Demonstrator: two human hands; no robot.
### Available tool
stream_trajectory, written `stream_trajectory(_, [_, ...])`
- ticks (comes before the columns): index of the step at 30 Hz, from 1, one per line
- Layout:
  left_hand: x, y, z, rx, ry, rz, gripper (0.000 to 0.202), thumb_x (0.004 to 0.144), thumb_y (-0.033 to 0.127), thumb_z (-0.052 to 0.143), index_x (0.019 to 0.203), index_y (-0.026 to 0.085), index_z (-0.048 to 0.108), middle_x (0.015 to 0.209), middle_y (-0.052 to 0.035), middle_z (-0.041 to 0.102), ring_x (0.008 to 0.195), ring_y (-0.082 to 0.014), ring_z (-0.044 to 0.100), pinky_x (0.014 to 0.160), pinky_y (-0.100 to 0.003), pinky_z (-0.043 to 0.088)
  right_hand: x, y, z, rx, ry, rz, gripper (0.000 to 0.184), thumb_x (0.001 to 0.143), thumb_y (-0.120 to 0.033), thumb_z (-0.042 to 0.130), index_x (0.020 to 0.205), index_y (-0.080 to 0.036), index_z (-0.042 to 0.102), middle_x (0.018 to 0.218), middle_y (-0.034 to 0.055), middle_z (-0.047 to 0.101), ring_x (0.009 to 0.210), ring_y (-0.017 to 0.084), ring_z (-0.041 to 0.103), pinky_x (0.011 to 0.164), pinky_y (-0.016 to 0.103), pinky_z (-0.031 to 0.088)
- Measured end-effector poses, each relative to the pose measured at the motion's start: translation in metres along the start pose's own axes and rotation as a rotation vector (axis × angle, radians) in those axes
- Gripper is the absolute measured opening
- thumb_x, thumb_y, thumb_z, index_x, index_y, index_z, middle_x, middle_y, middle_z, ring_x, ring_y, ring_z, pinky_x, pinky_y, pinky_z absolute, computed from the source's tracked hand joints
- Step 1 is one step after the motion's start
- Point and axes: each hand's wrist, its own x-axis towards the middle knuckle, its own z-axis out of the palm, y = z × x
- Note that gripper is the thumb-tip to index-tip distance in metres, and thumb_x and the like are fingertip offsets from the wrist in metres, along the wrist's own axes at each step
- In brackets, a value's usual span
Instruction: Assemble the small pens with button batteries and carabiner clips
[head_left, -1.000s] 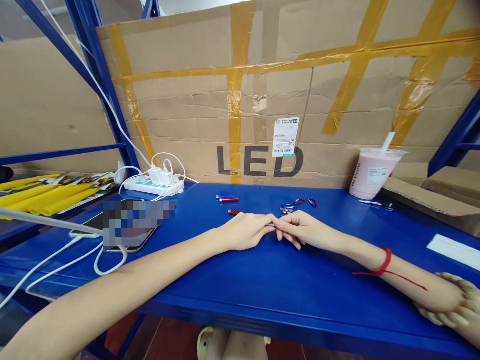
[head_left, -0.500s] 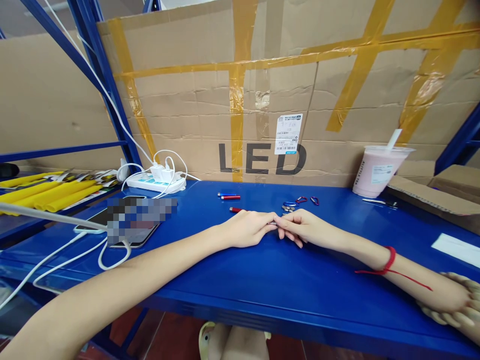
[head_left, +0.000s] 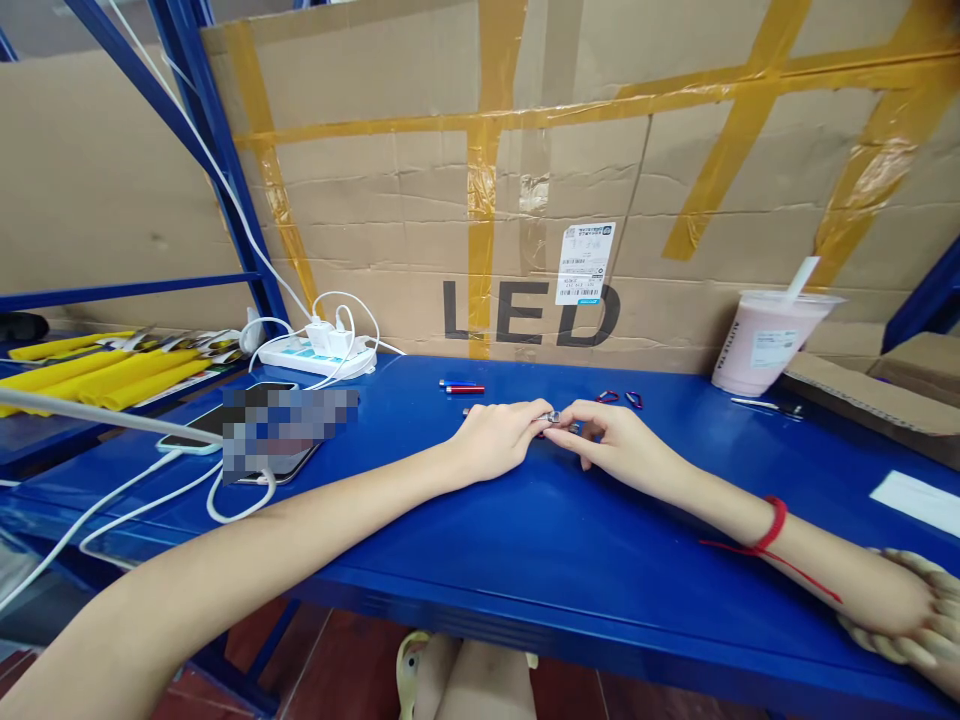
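Several yellow rolls [head_left: 124, 382] at far left, beside the table [head_left: 450, 560]. Next, a phone [head_left: 214, 418] lying flat with a white cable plugged in, the area right of it pixelated; behind, a white power strip [head_left: 319, 358] with chargers inserted. Mid-table, toward the cardboard [head_left: 390, 220], a blue tube [head_left: 457, 383] and a red tube [head_left: 466, 390], lying side by side. Left hand [head_left: 499, 438]: low over the table, fingers pressed together, pinching a small silver piece [head_left: 553, 417], which juts out toward the right hand [head_left: 619, 440]. Right hand: index finger and thumb parted near the silver end, thumb by the left fingertips; cannot tell whether it grips the piece as well. Small metal bits [head_left: 574, 428] partly hidden below it. Behind the right hand, two carabiners [head_left: 621, 398] lie near each other. Farther right: a pink drink cup [head_left: 772, 345] with straw, an open carton [head_left: 870, 392], a white strip [head_left: 919, 500].
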Motion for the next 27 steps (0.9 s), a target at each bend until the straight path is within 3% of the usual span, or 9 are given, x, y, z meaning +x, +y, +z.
stream_trajectory(3, [0.0, 0.001, 0.001, 0.005, 0.024, -0.031, 0.026, 0.094, 0.033, 0.025, 0.099, 0.024, 0.05, 0.095, 0.0021, 0.066, 0.084, -0.018, 0.063, 0.063, -0.025, 0.043, 0.0, 0.001, -0.004, -0.05, 0.144, -0.027, 0.035, 0.073, -0.051, 0.06, 0.083, -0.018, 0.063, 0.088, 0.004, 0.063, 0.051, 0.011, 0.057, 0.055, 0.028, 0.047])
stream_trajectory(7, [0.0, 0.001, 0.001, 0.006, 0.04, -0.054, 0.028, 0.094, 0.035, 0.025, 0.1, 0.025, 0.049, 0.094, 0.0016, 0.066, 0.084, -0.0197, 0.064, 0.063, -0.026, 0.044, 0.001, 0.0, -0.007, -0.044, 0.271, -0.108, 0.035, 0.069, -0.05, 0.064, 0.086, -0.018, 0.066, 0.09, 0.0063, 0.064, 0.053, 0.011, 0.057, 0.056, 0.029, 0.049])
stream_trajectory(13, [0.0, 0.0, 0.0, -0.025, 0.018, -0.026, 0.028, 0.095, 0.034, 0.025, 0.102, 0.024, 0.05, 0.096, 0.0011, 0.066, 0.085, -0.0195, 0.064, 0.064, -0.027, 0.046, 0.0, 0.001, -0.009, -0.078, 0.322, -0.17, 0.034, 0.071, -0.05, 0.063, 0.081, -0.019, 0.069, 0.084, 0.006, 0.065, 0.052, 0.011, 0.056, 0.053, 0.028, 0.048])
stream_trajectory(18, [0.0, -0.003, 0.001, -0.111, -0.067, 0.045, 0.026, 0.095, 0.032, 0.028, 0.105, 0.023, 0.05, 0.101, 0.0006, 0.064, 0.089, -0.017, 0.062, 0.075, -0.028, 0.047, -0.001, 0.004, -0.01, -0.16, 0.31, -0.204, 0.032, 0.071, -0.052, 0.063, 0.075, -0.021, 0.07, 0.079, 0.0036, 0.064, 0.05, 0.01, 0.055, 0.053, 0.027, 0.045])
stream_trajectory(27, [0.001, -0.003, 0.002, -0.144, -0.066, 0.077, 0.026, 0.095, 0.031, 0.03, 0.108, 0.024, 0.05, 0.106, 0.0006, 0.063, 0.093, -0.017, 0.061, 0.08, -0.028, 0.046, -0.001, 0.006, -0.011, -0.24, 0.341, -0.195, 0.035, 0.068, -0.056, 0.063, 0.071, -0.022, 0.07, 0.074, 0.0027, 0.064, 0.054, 0.011, 0.052, 0.053, 0.026, 0.041])
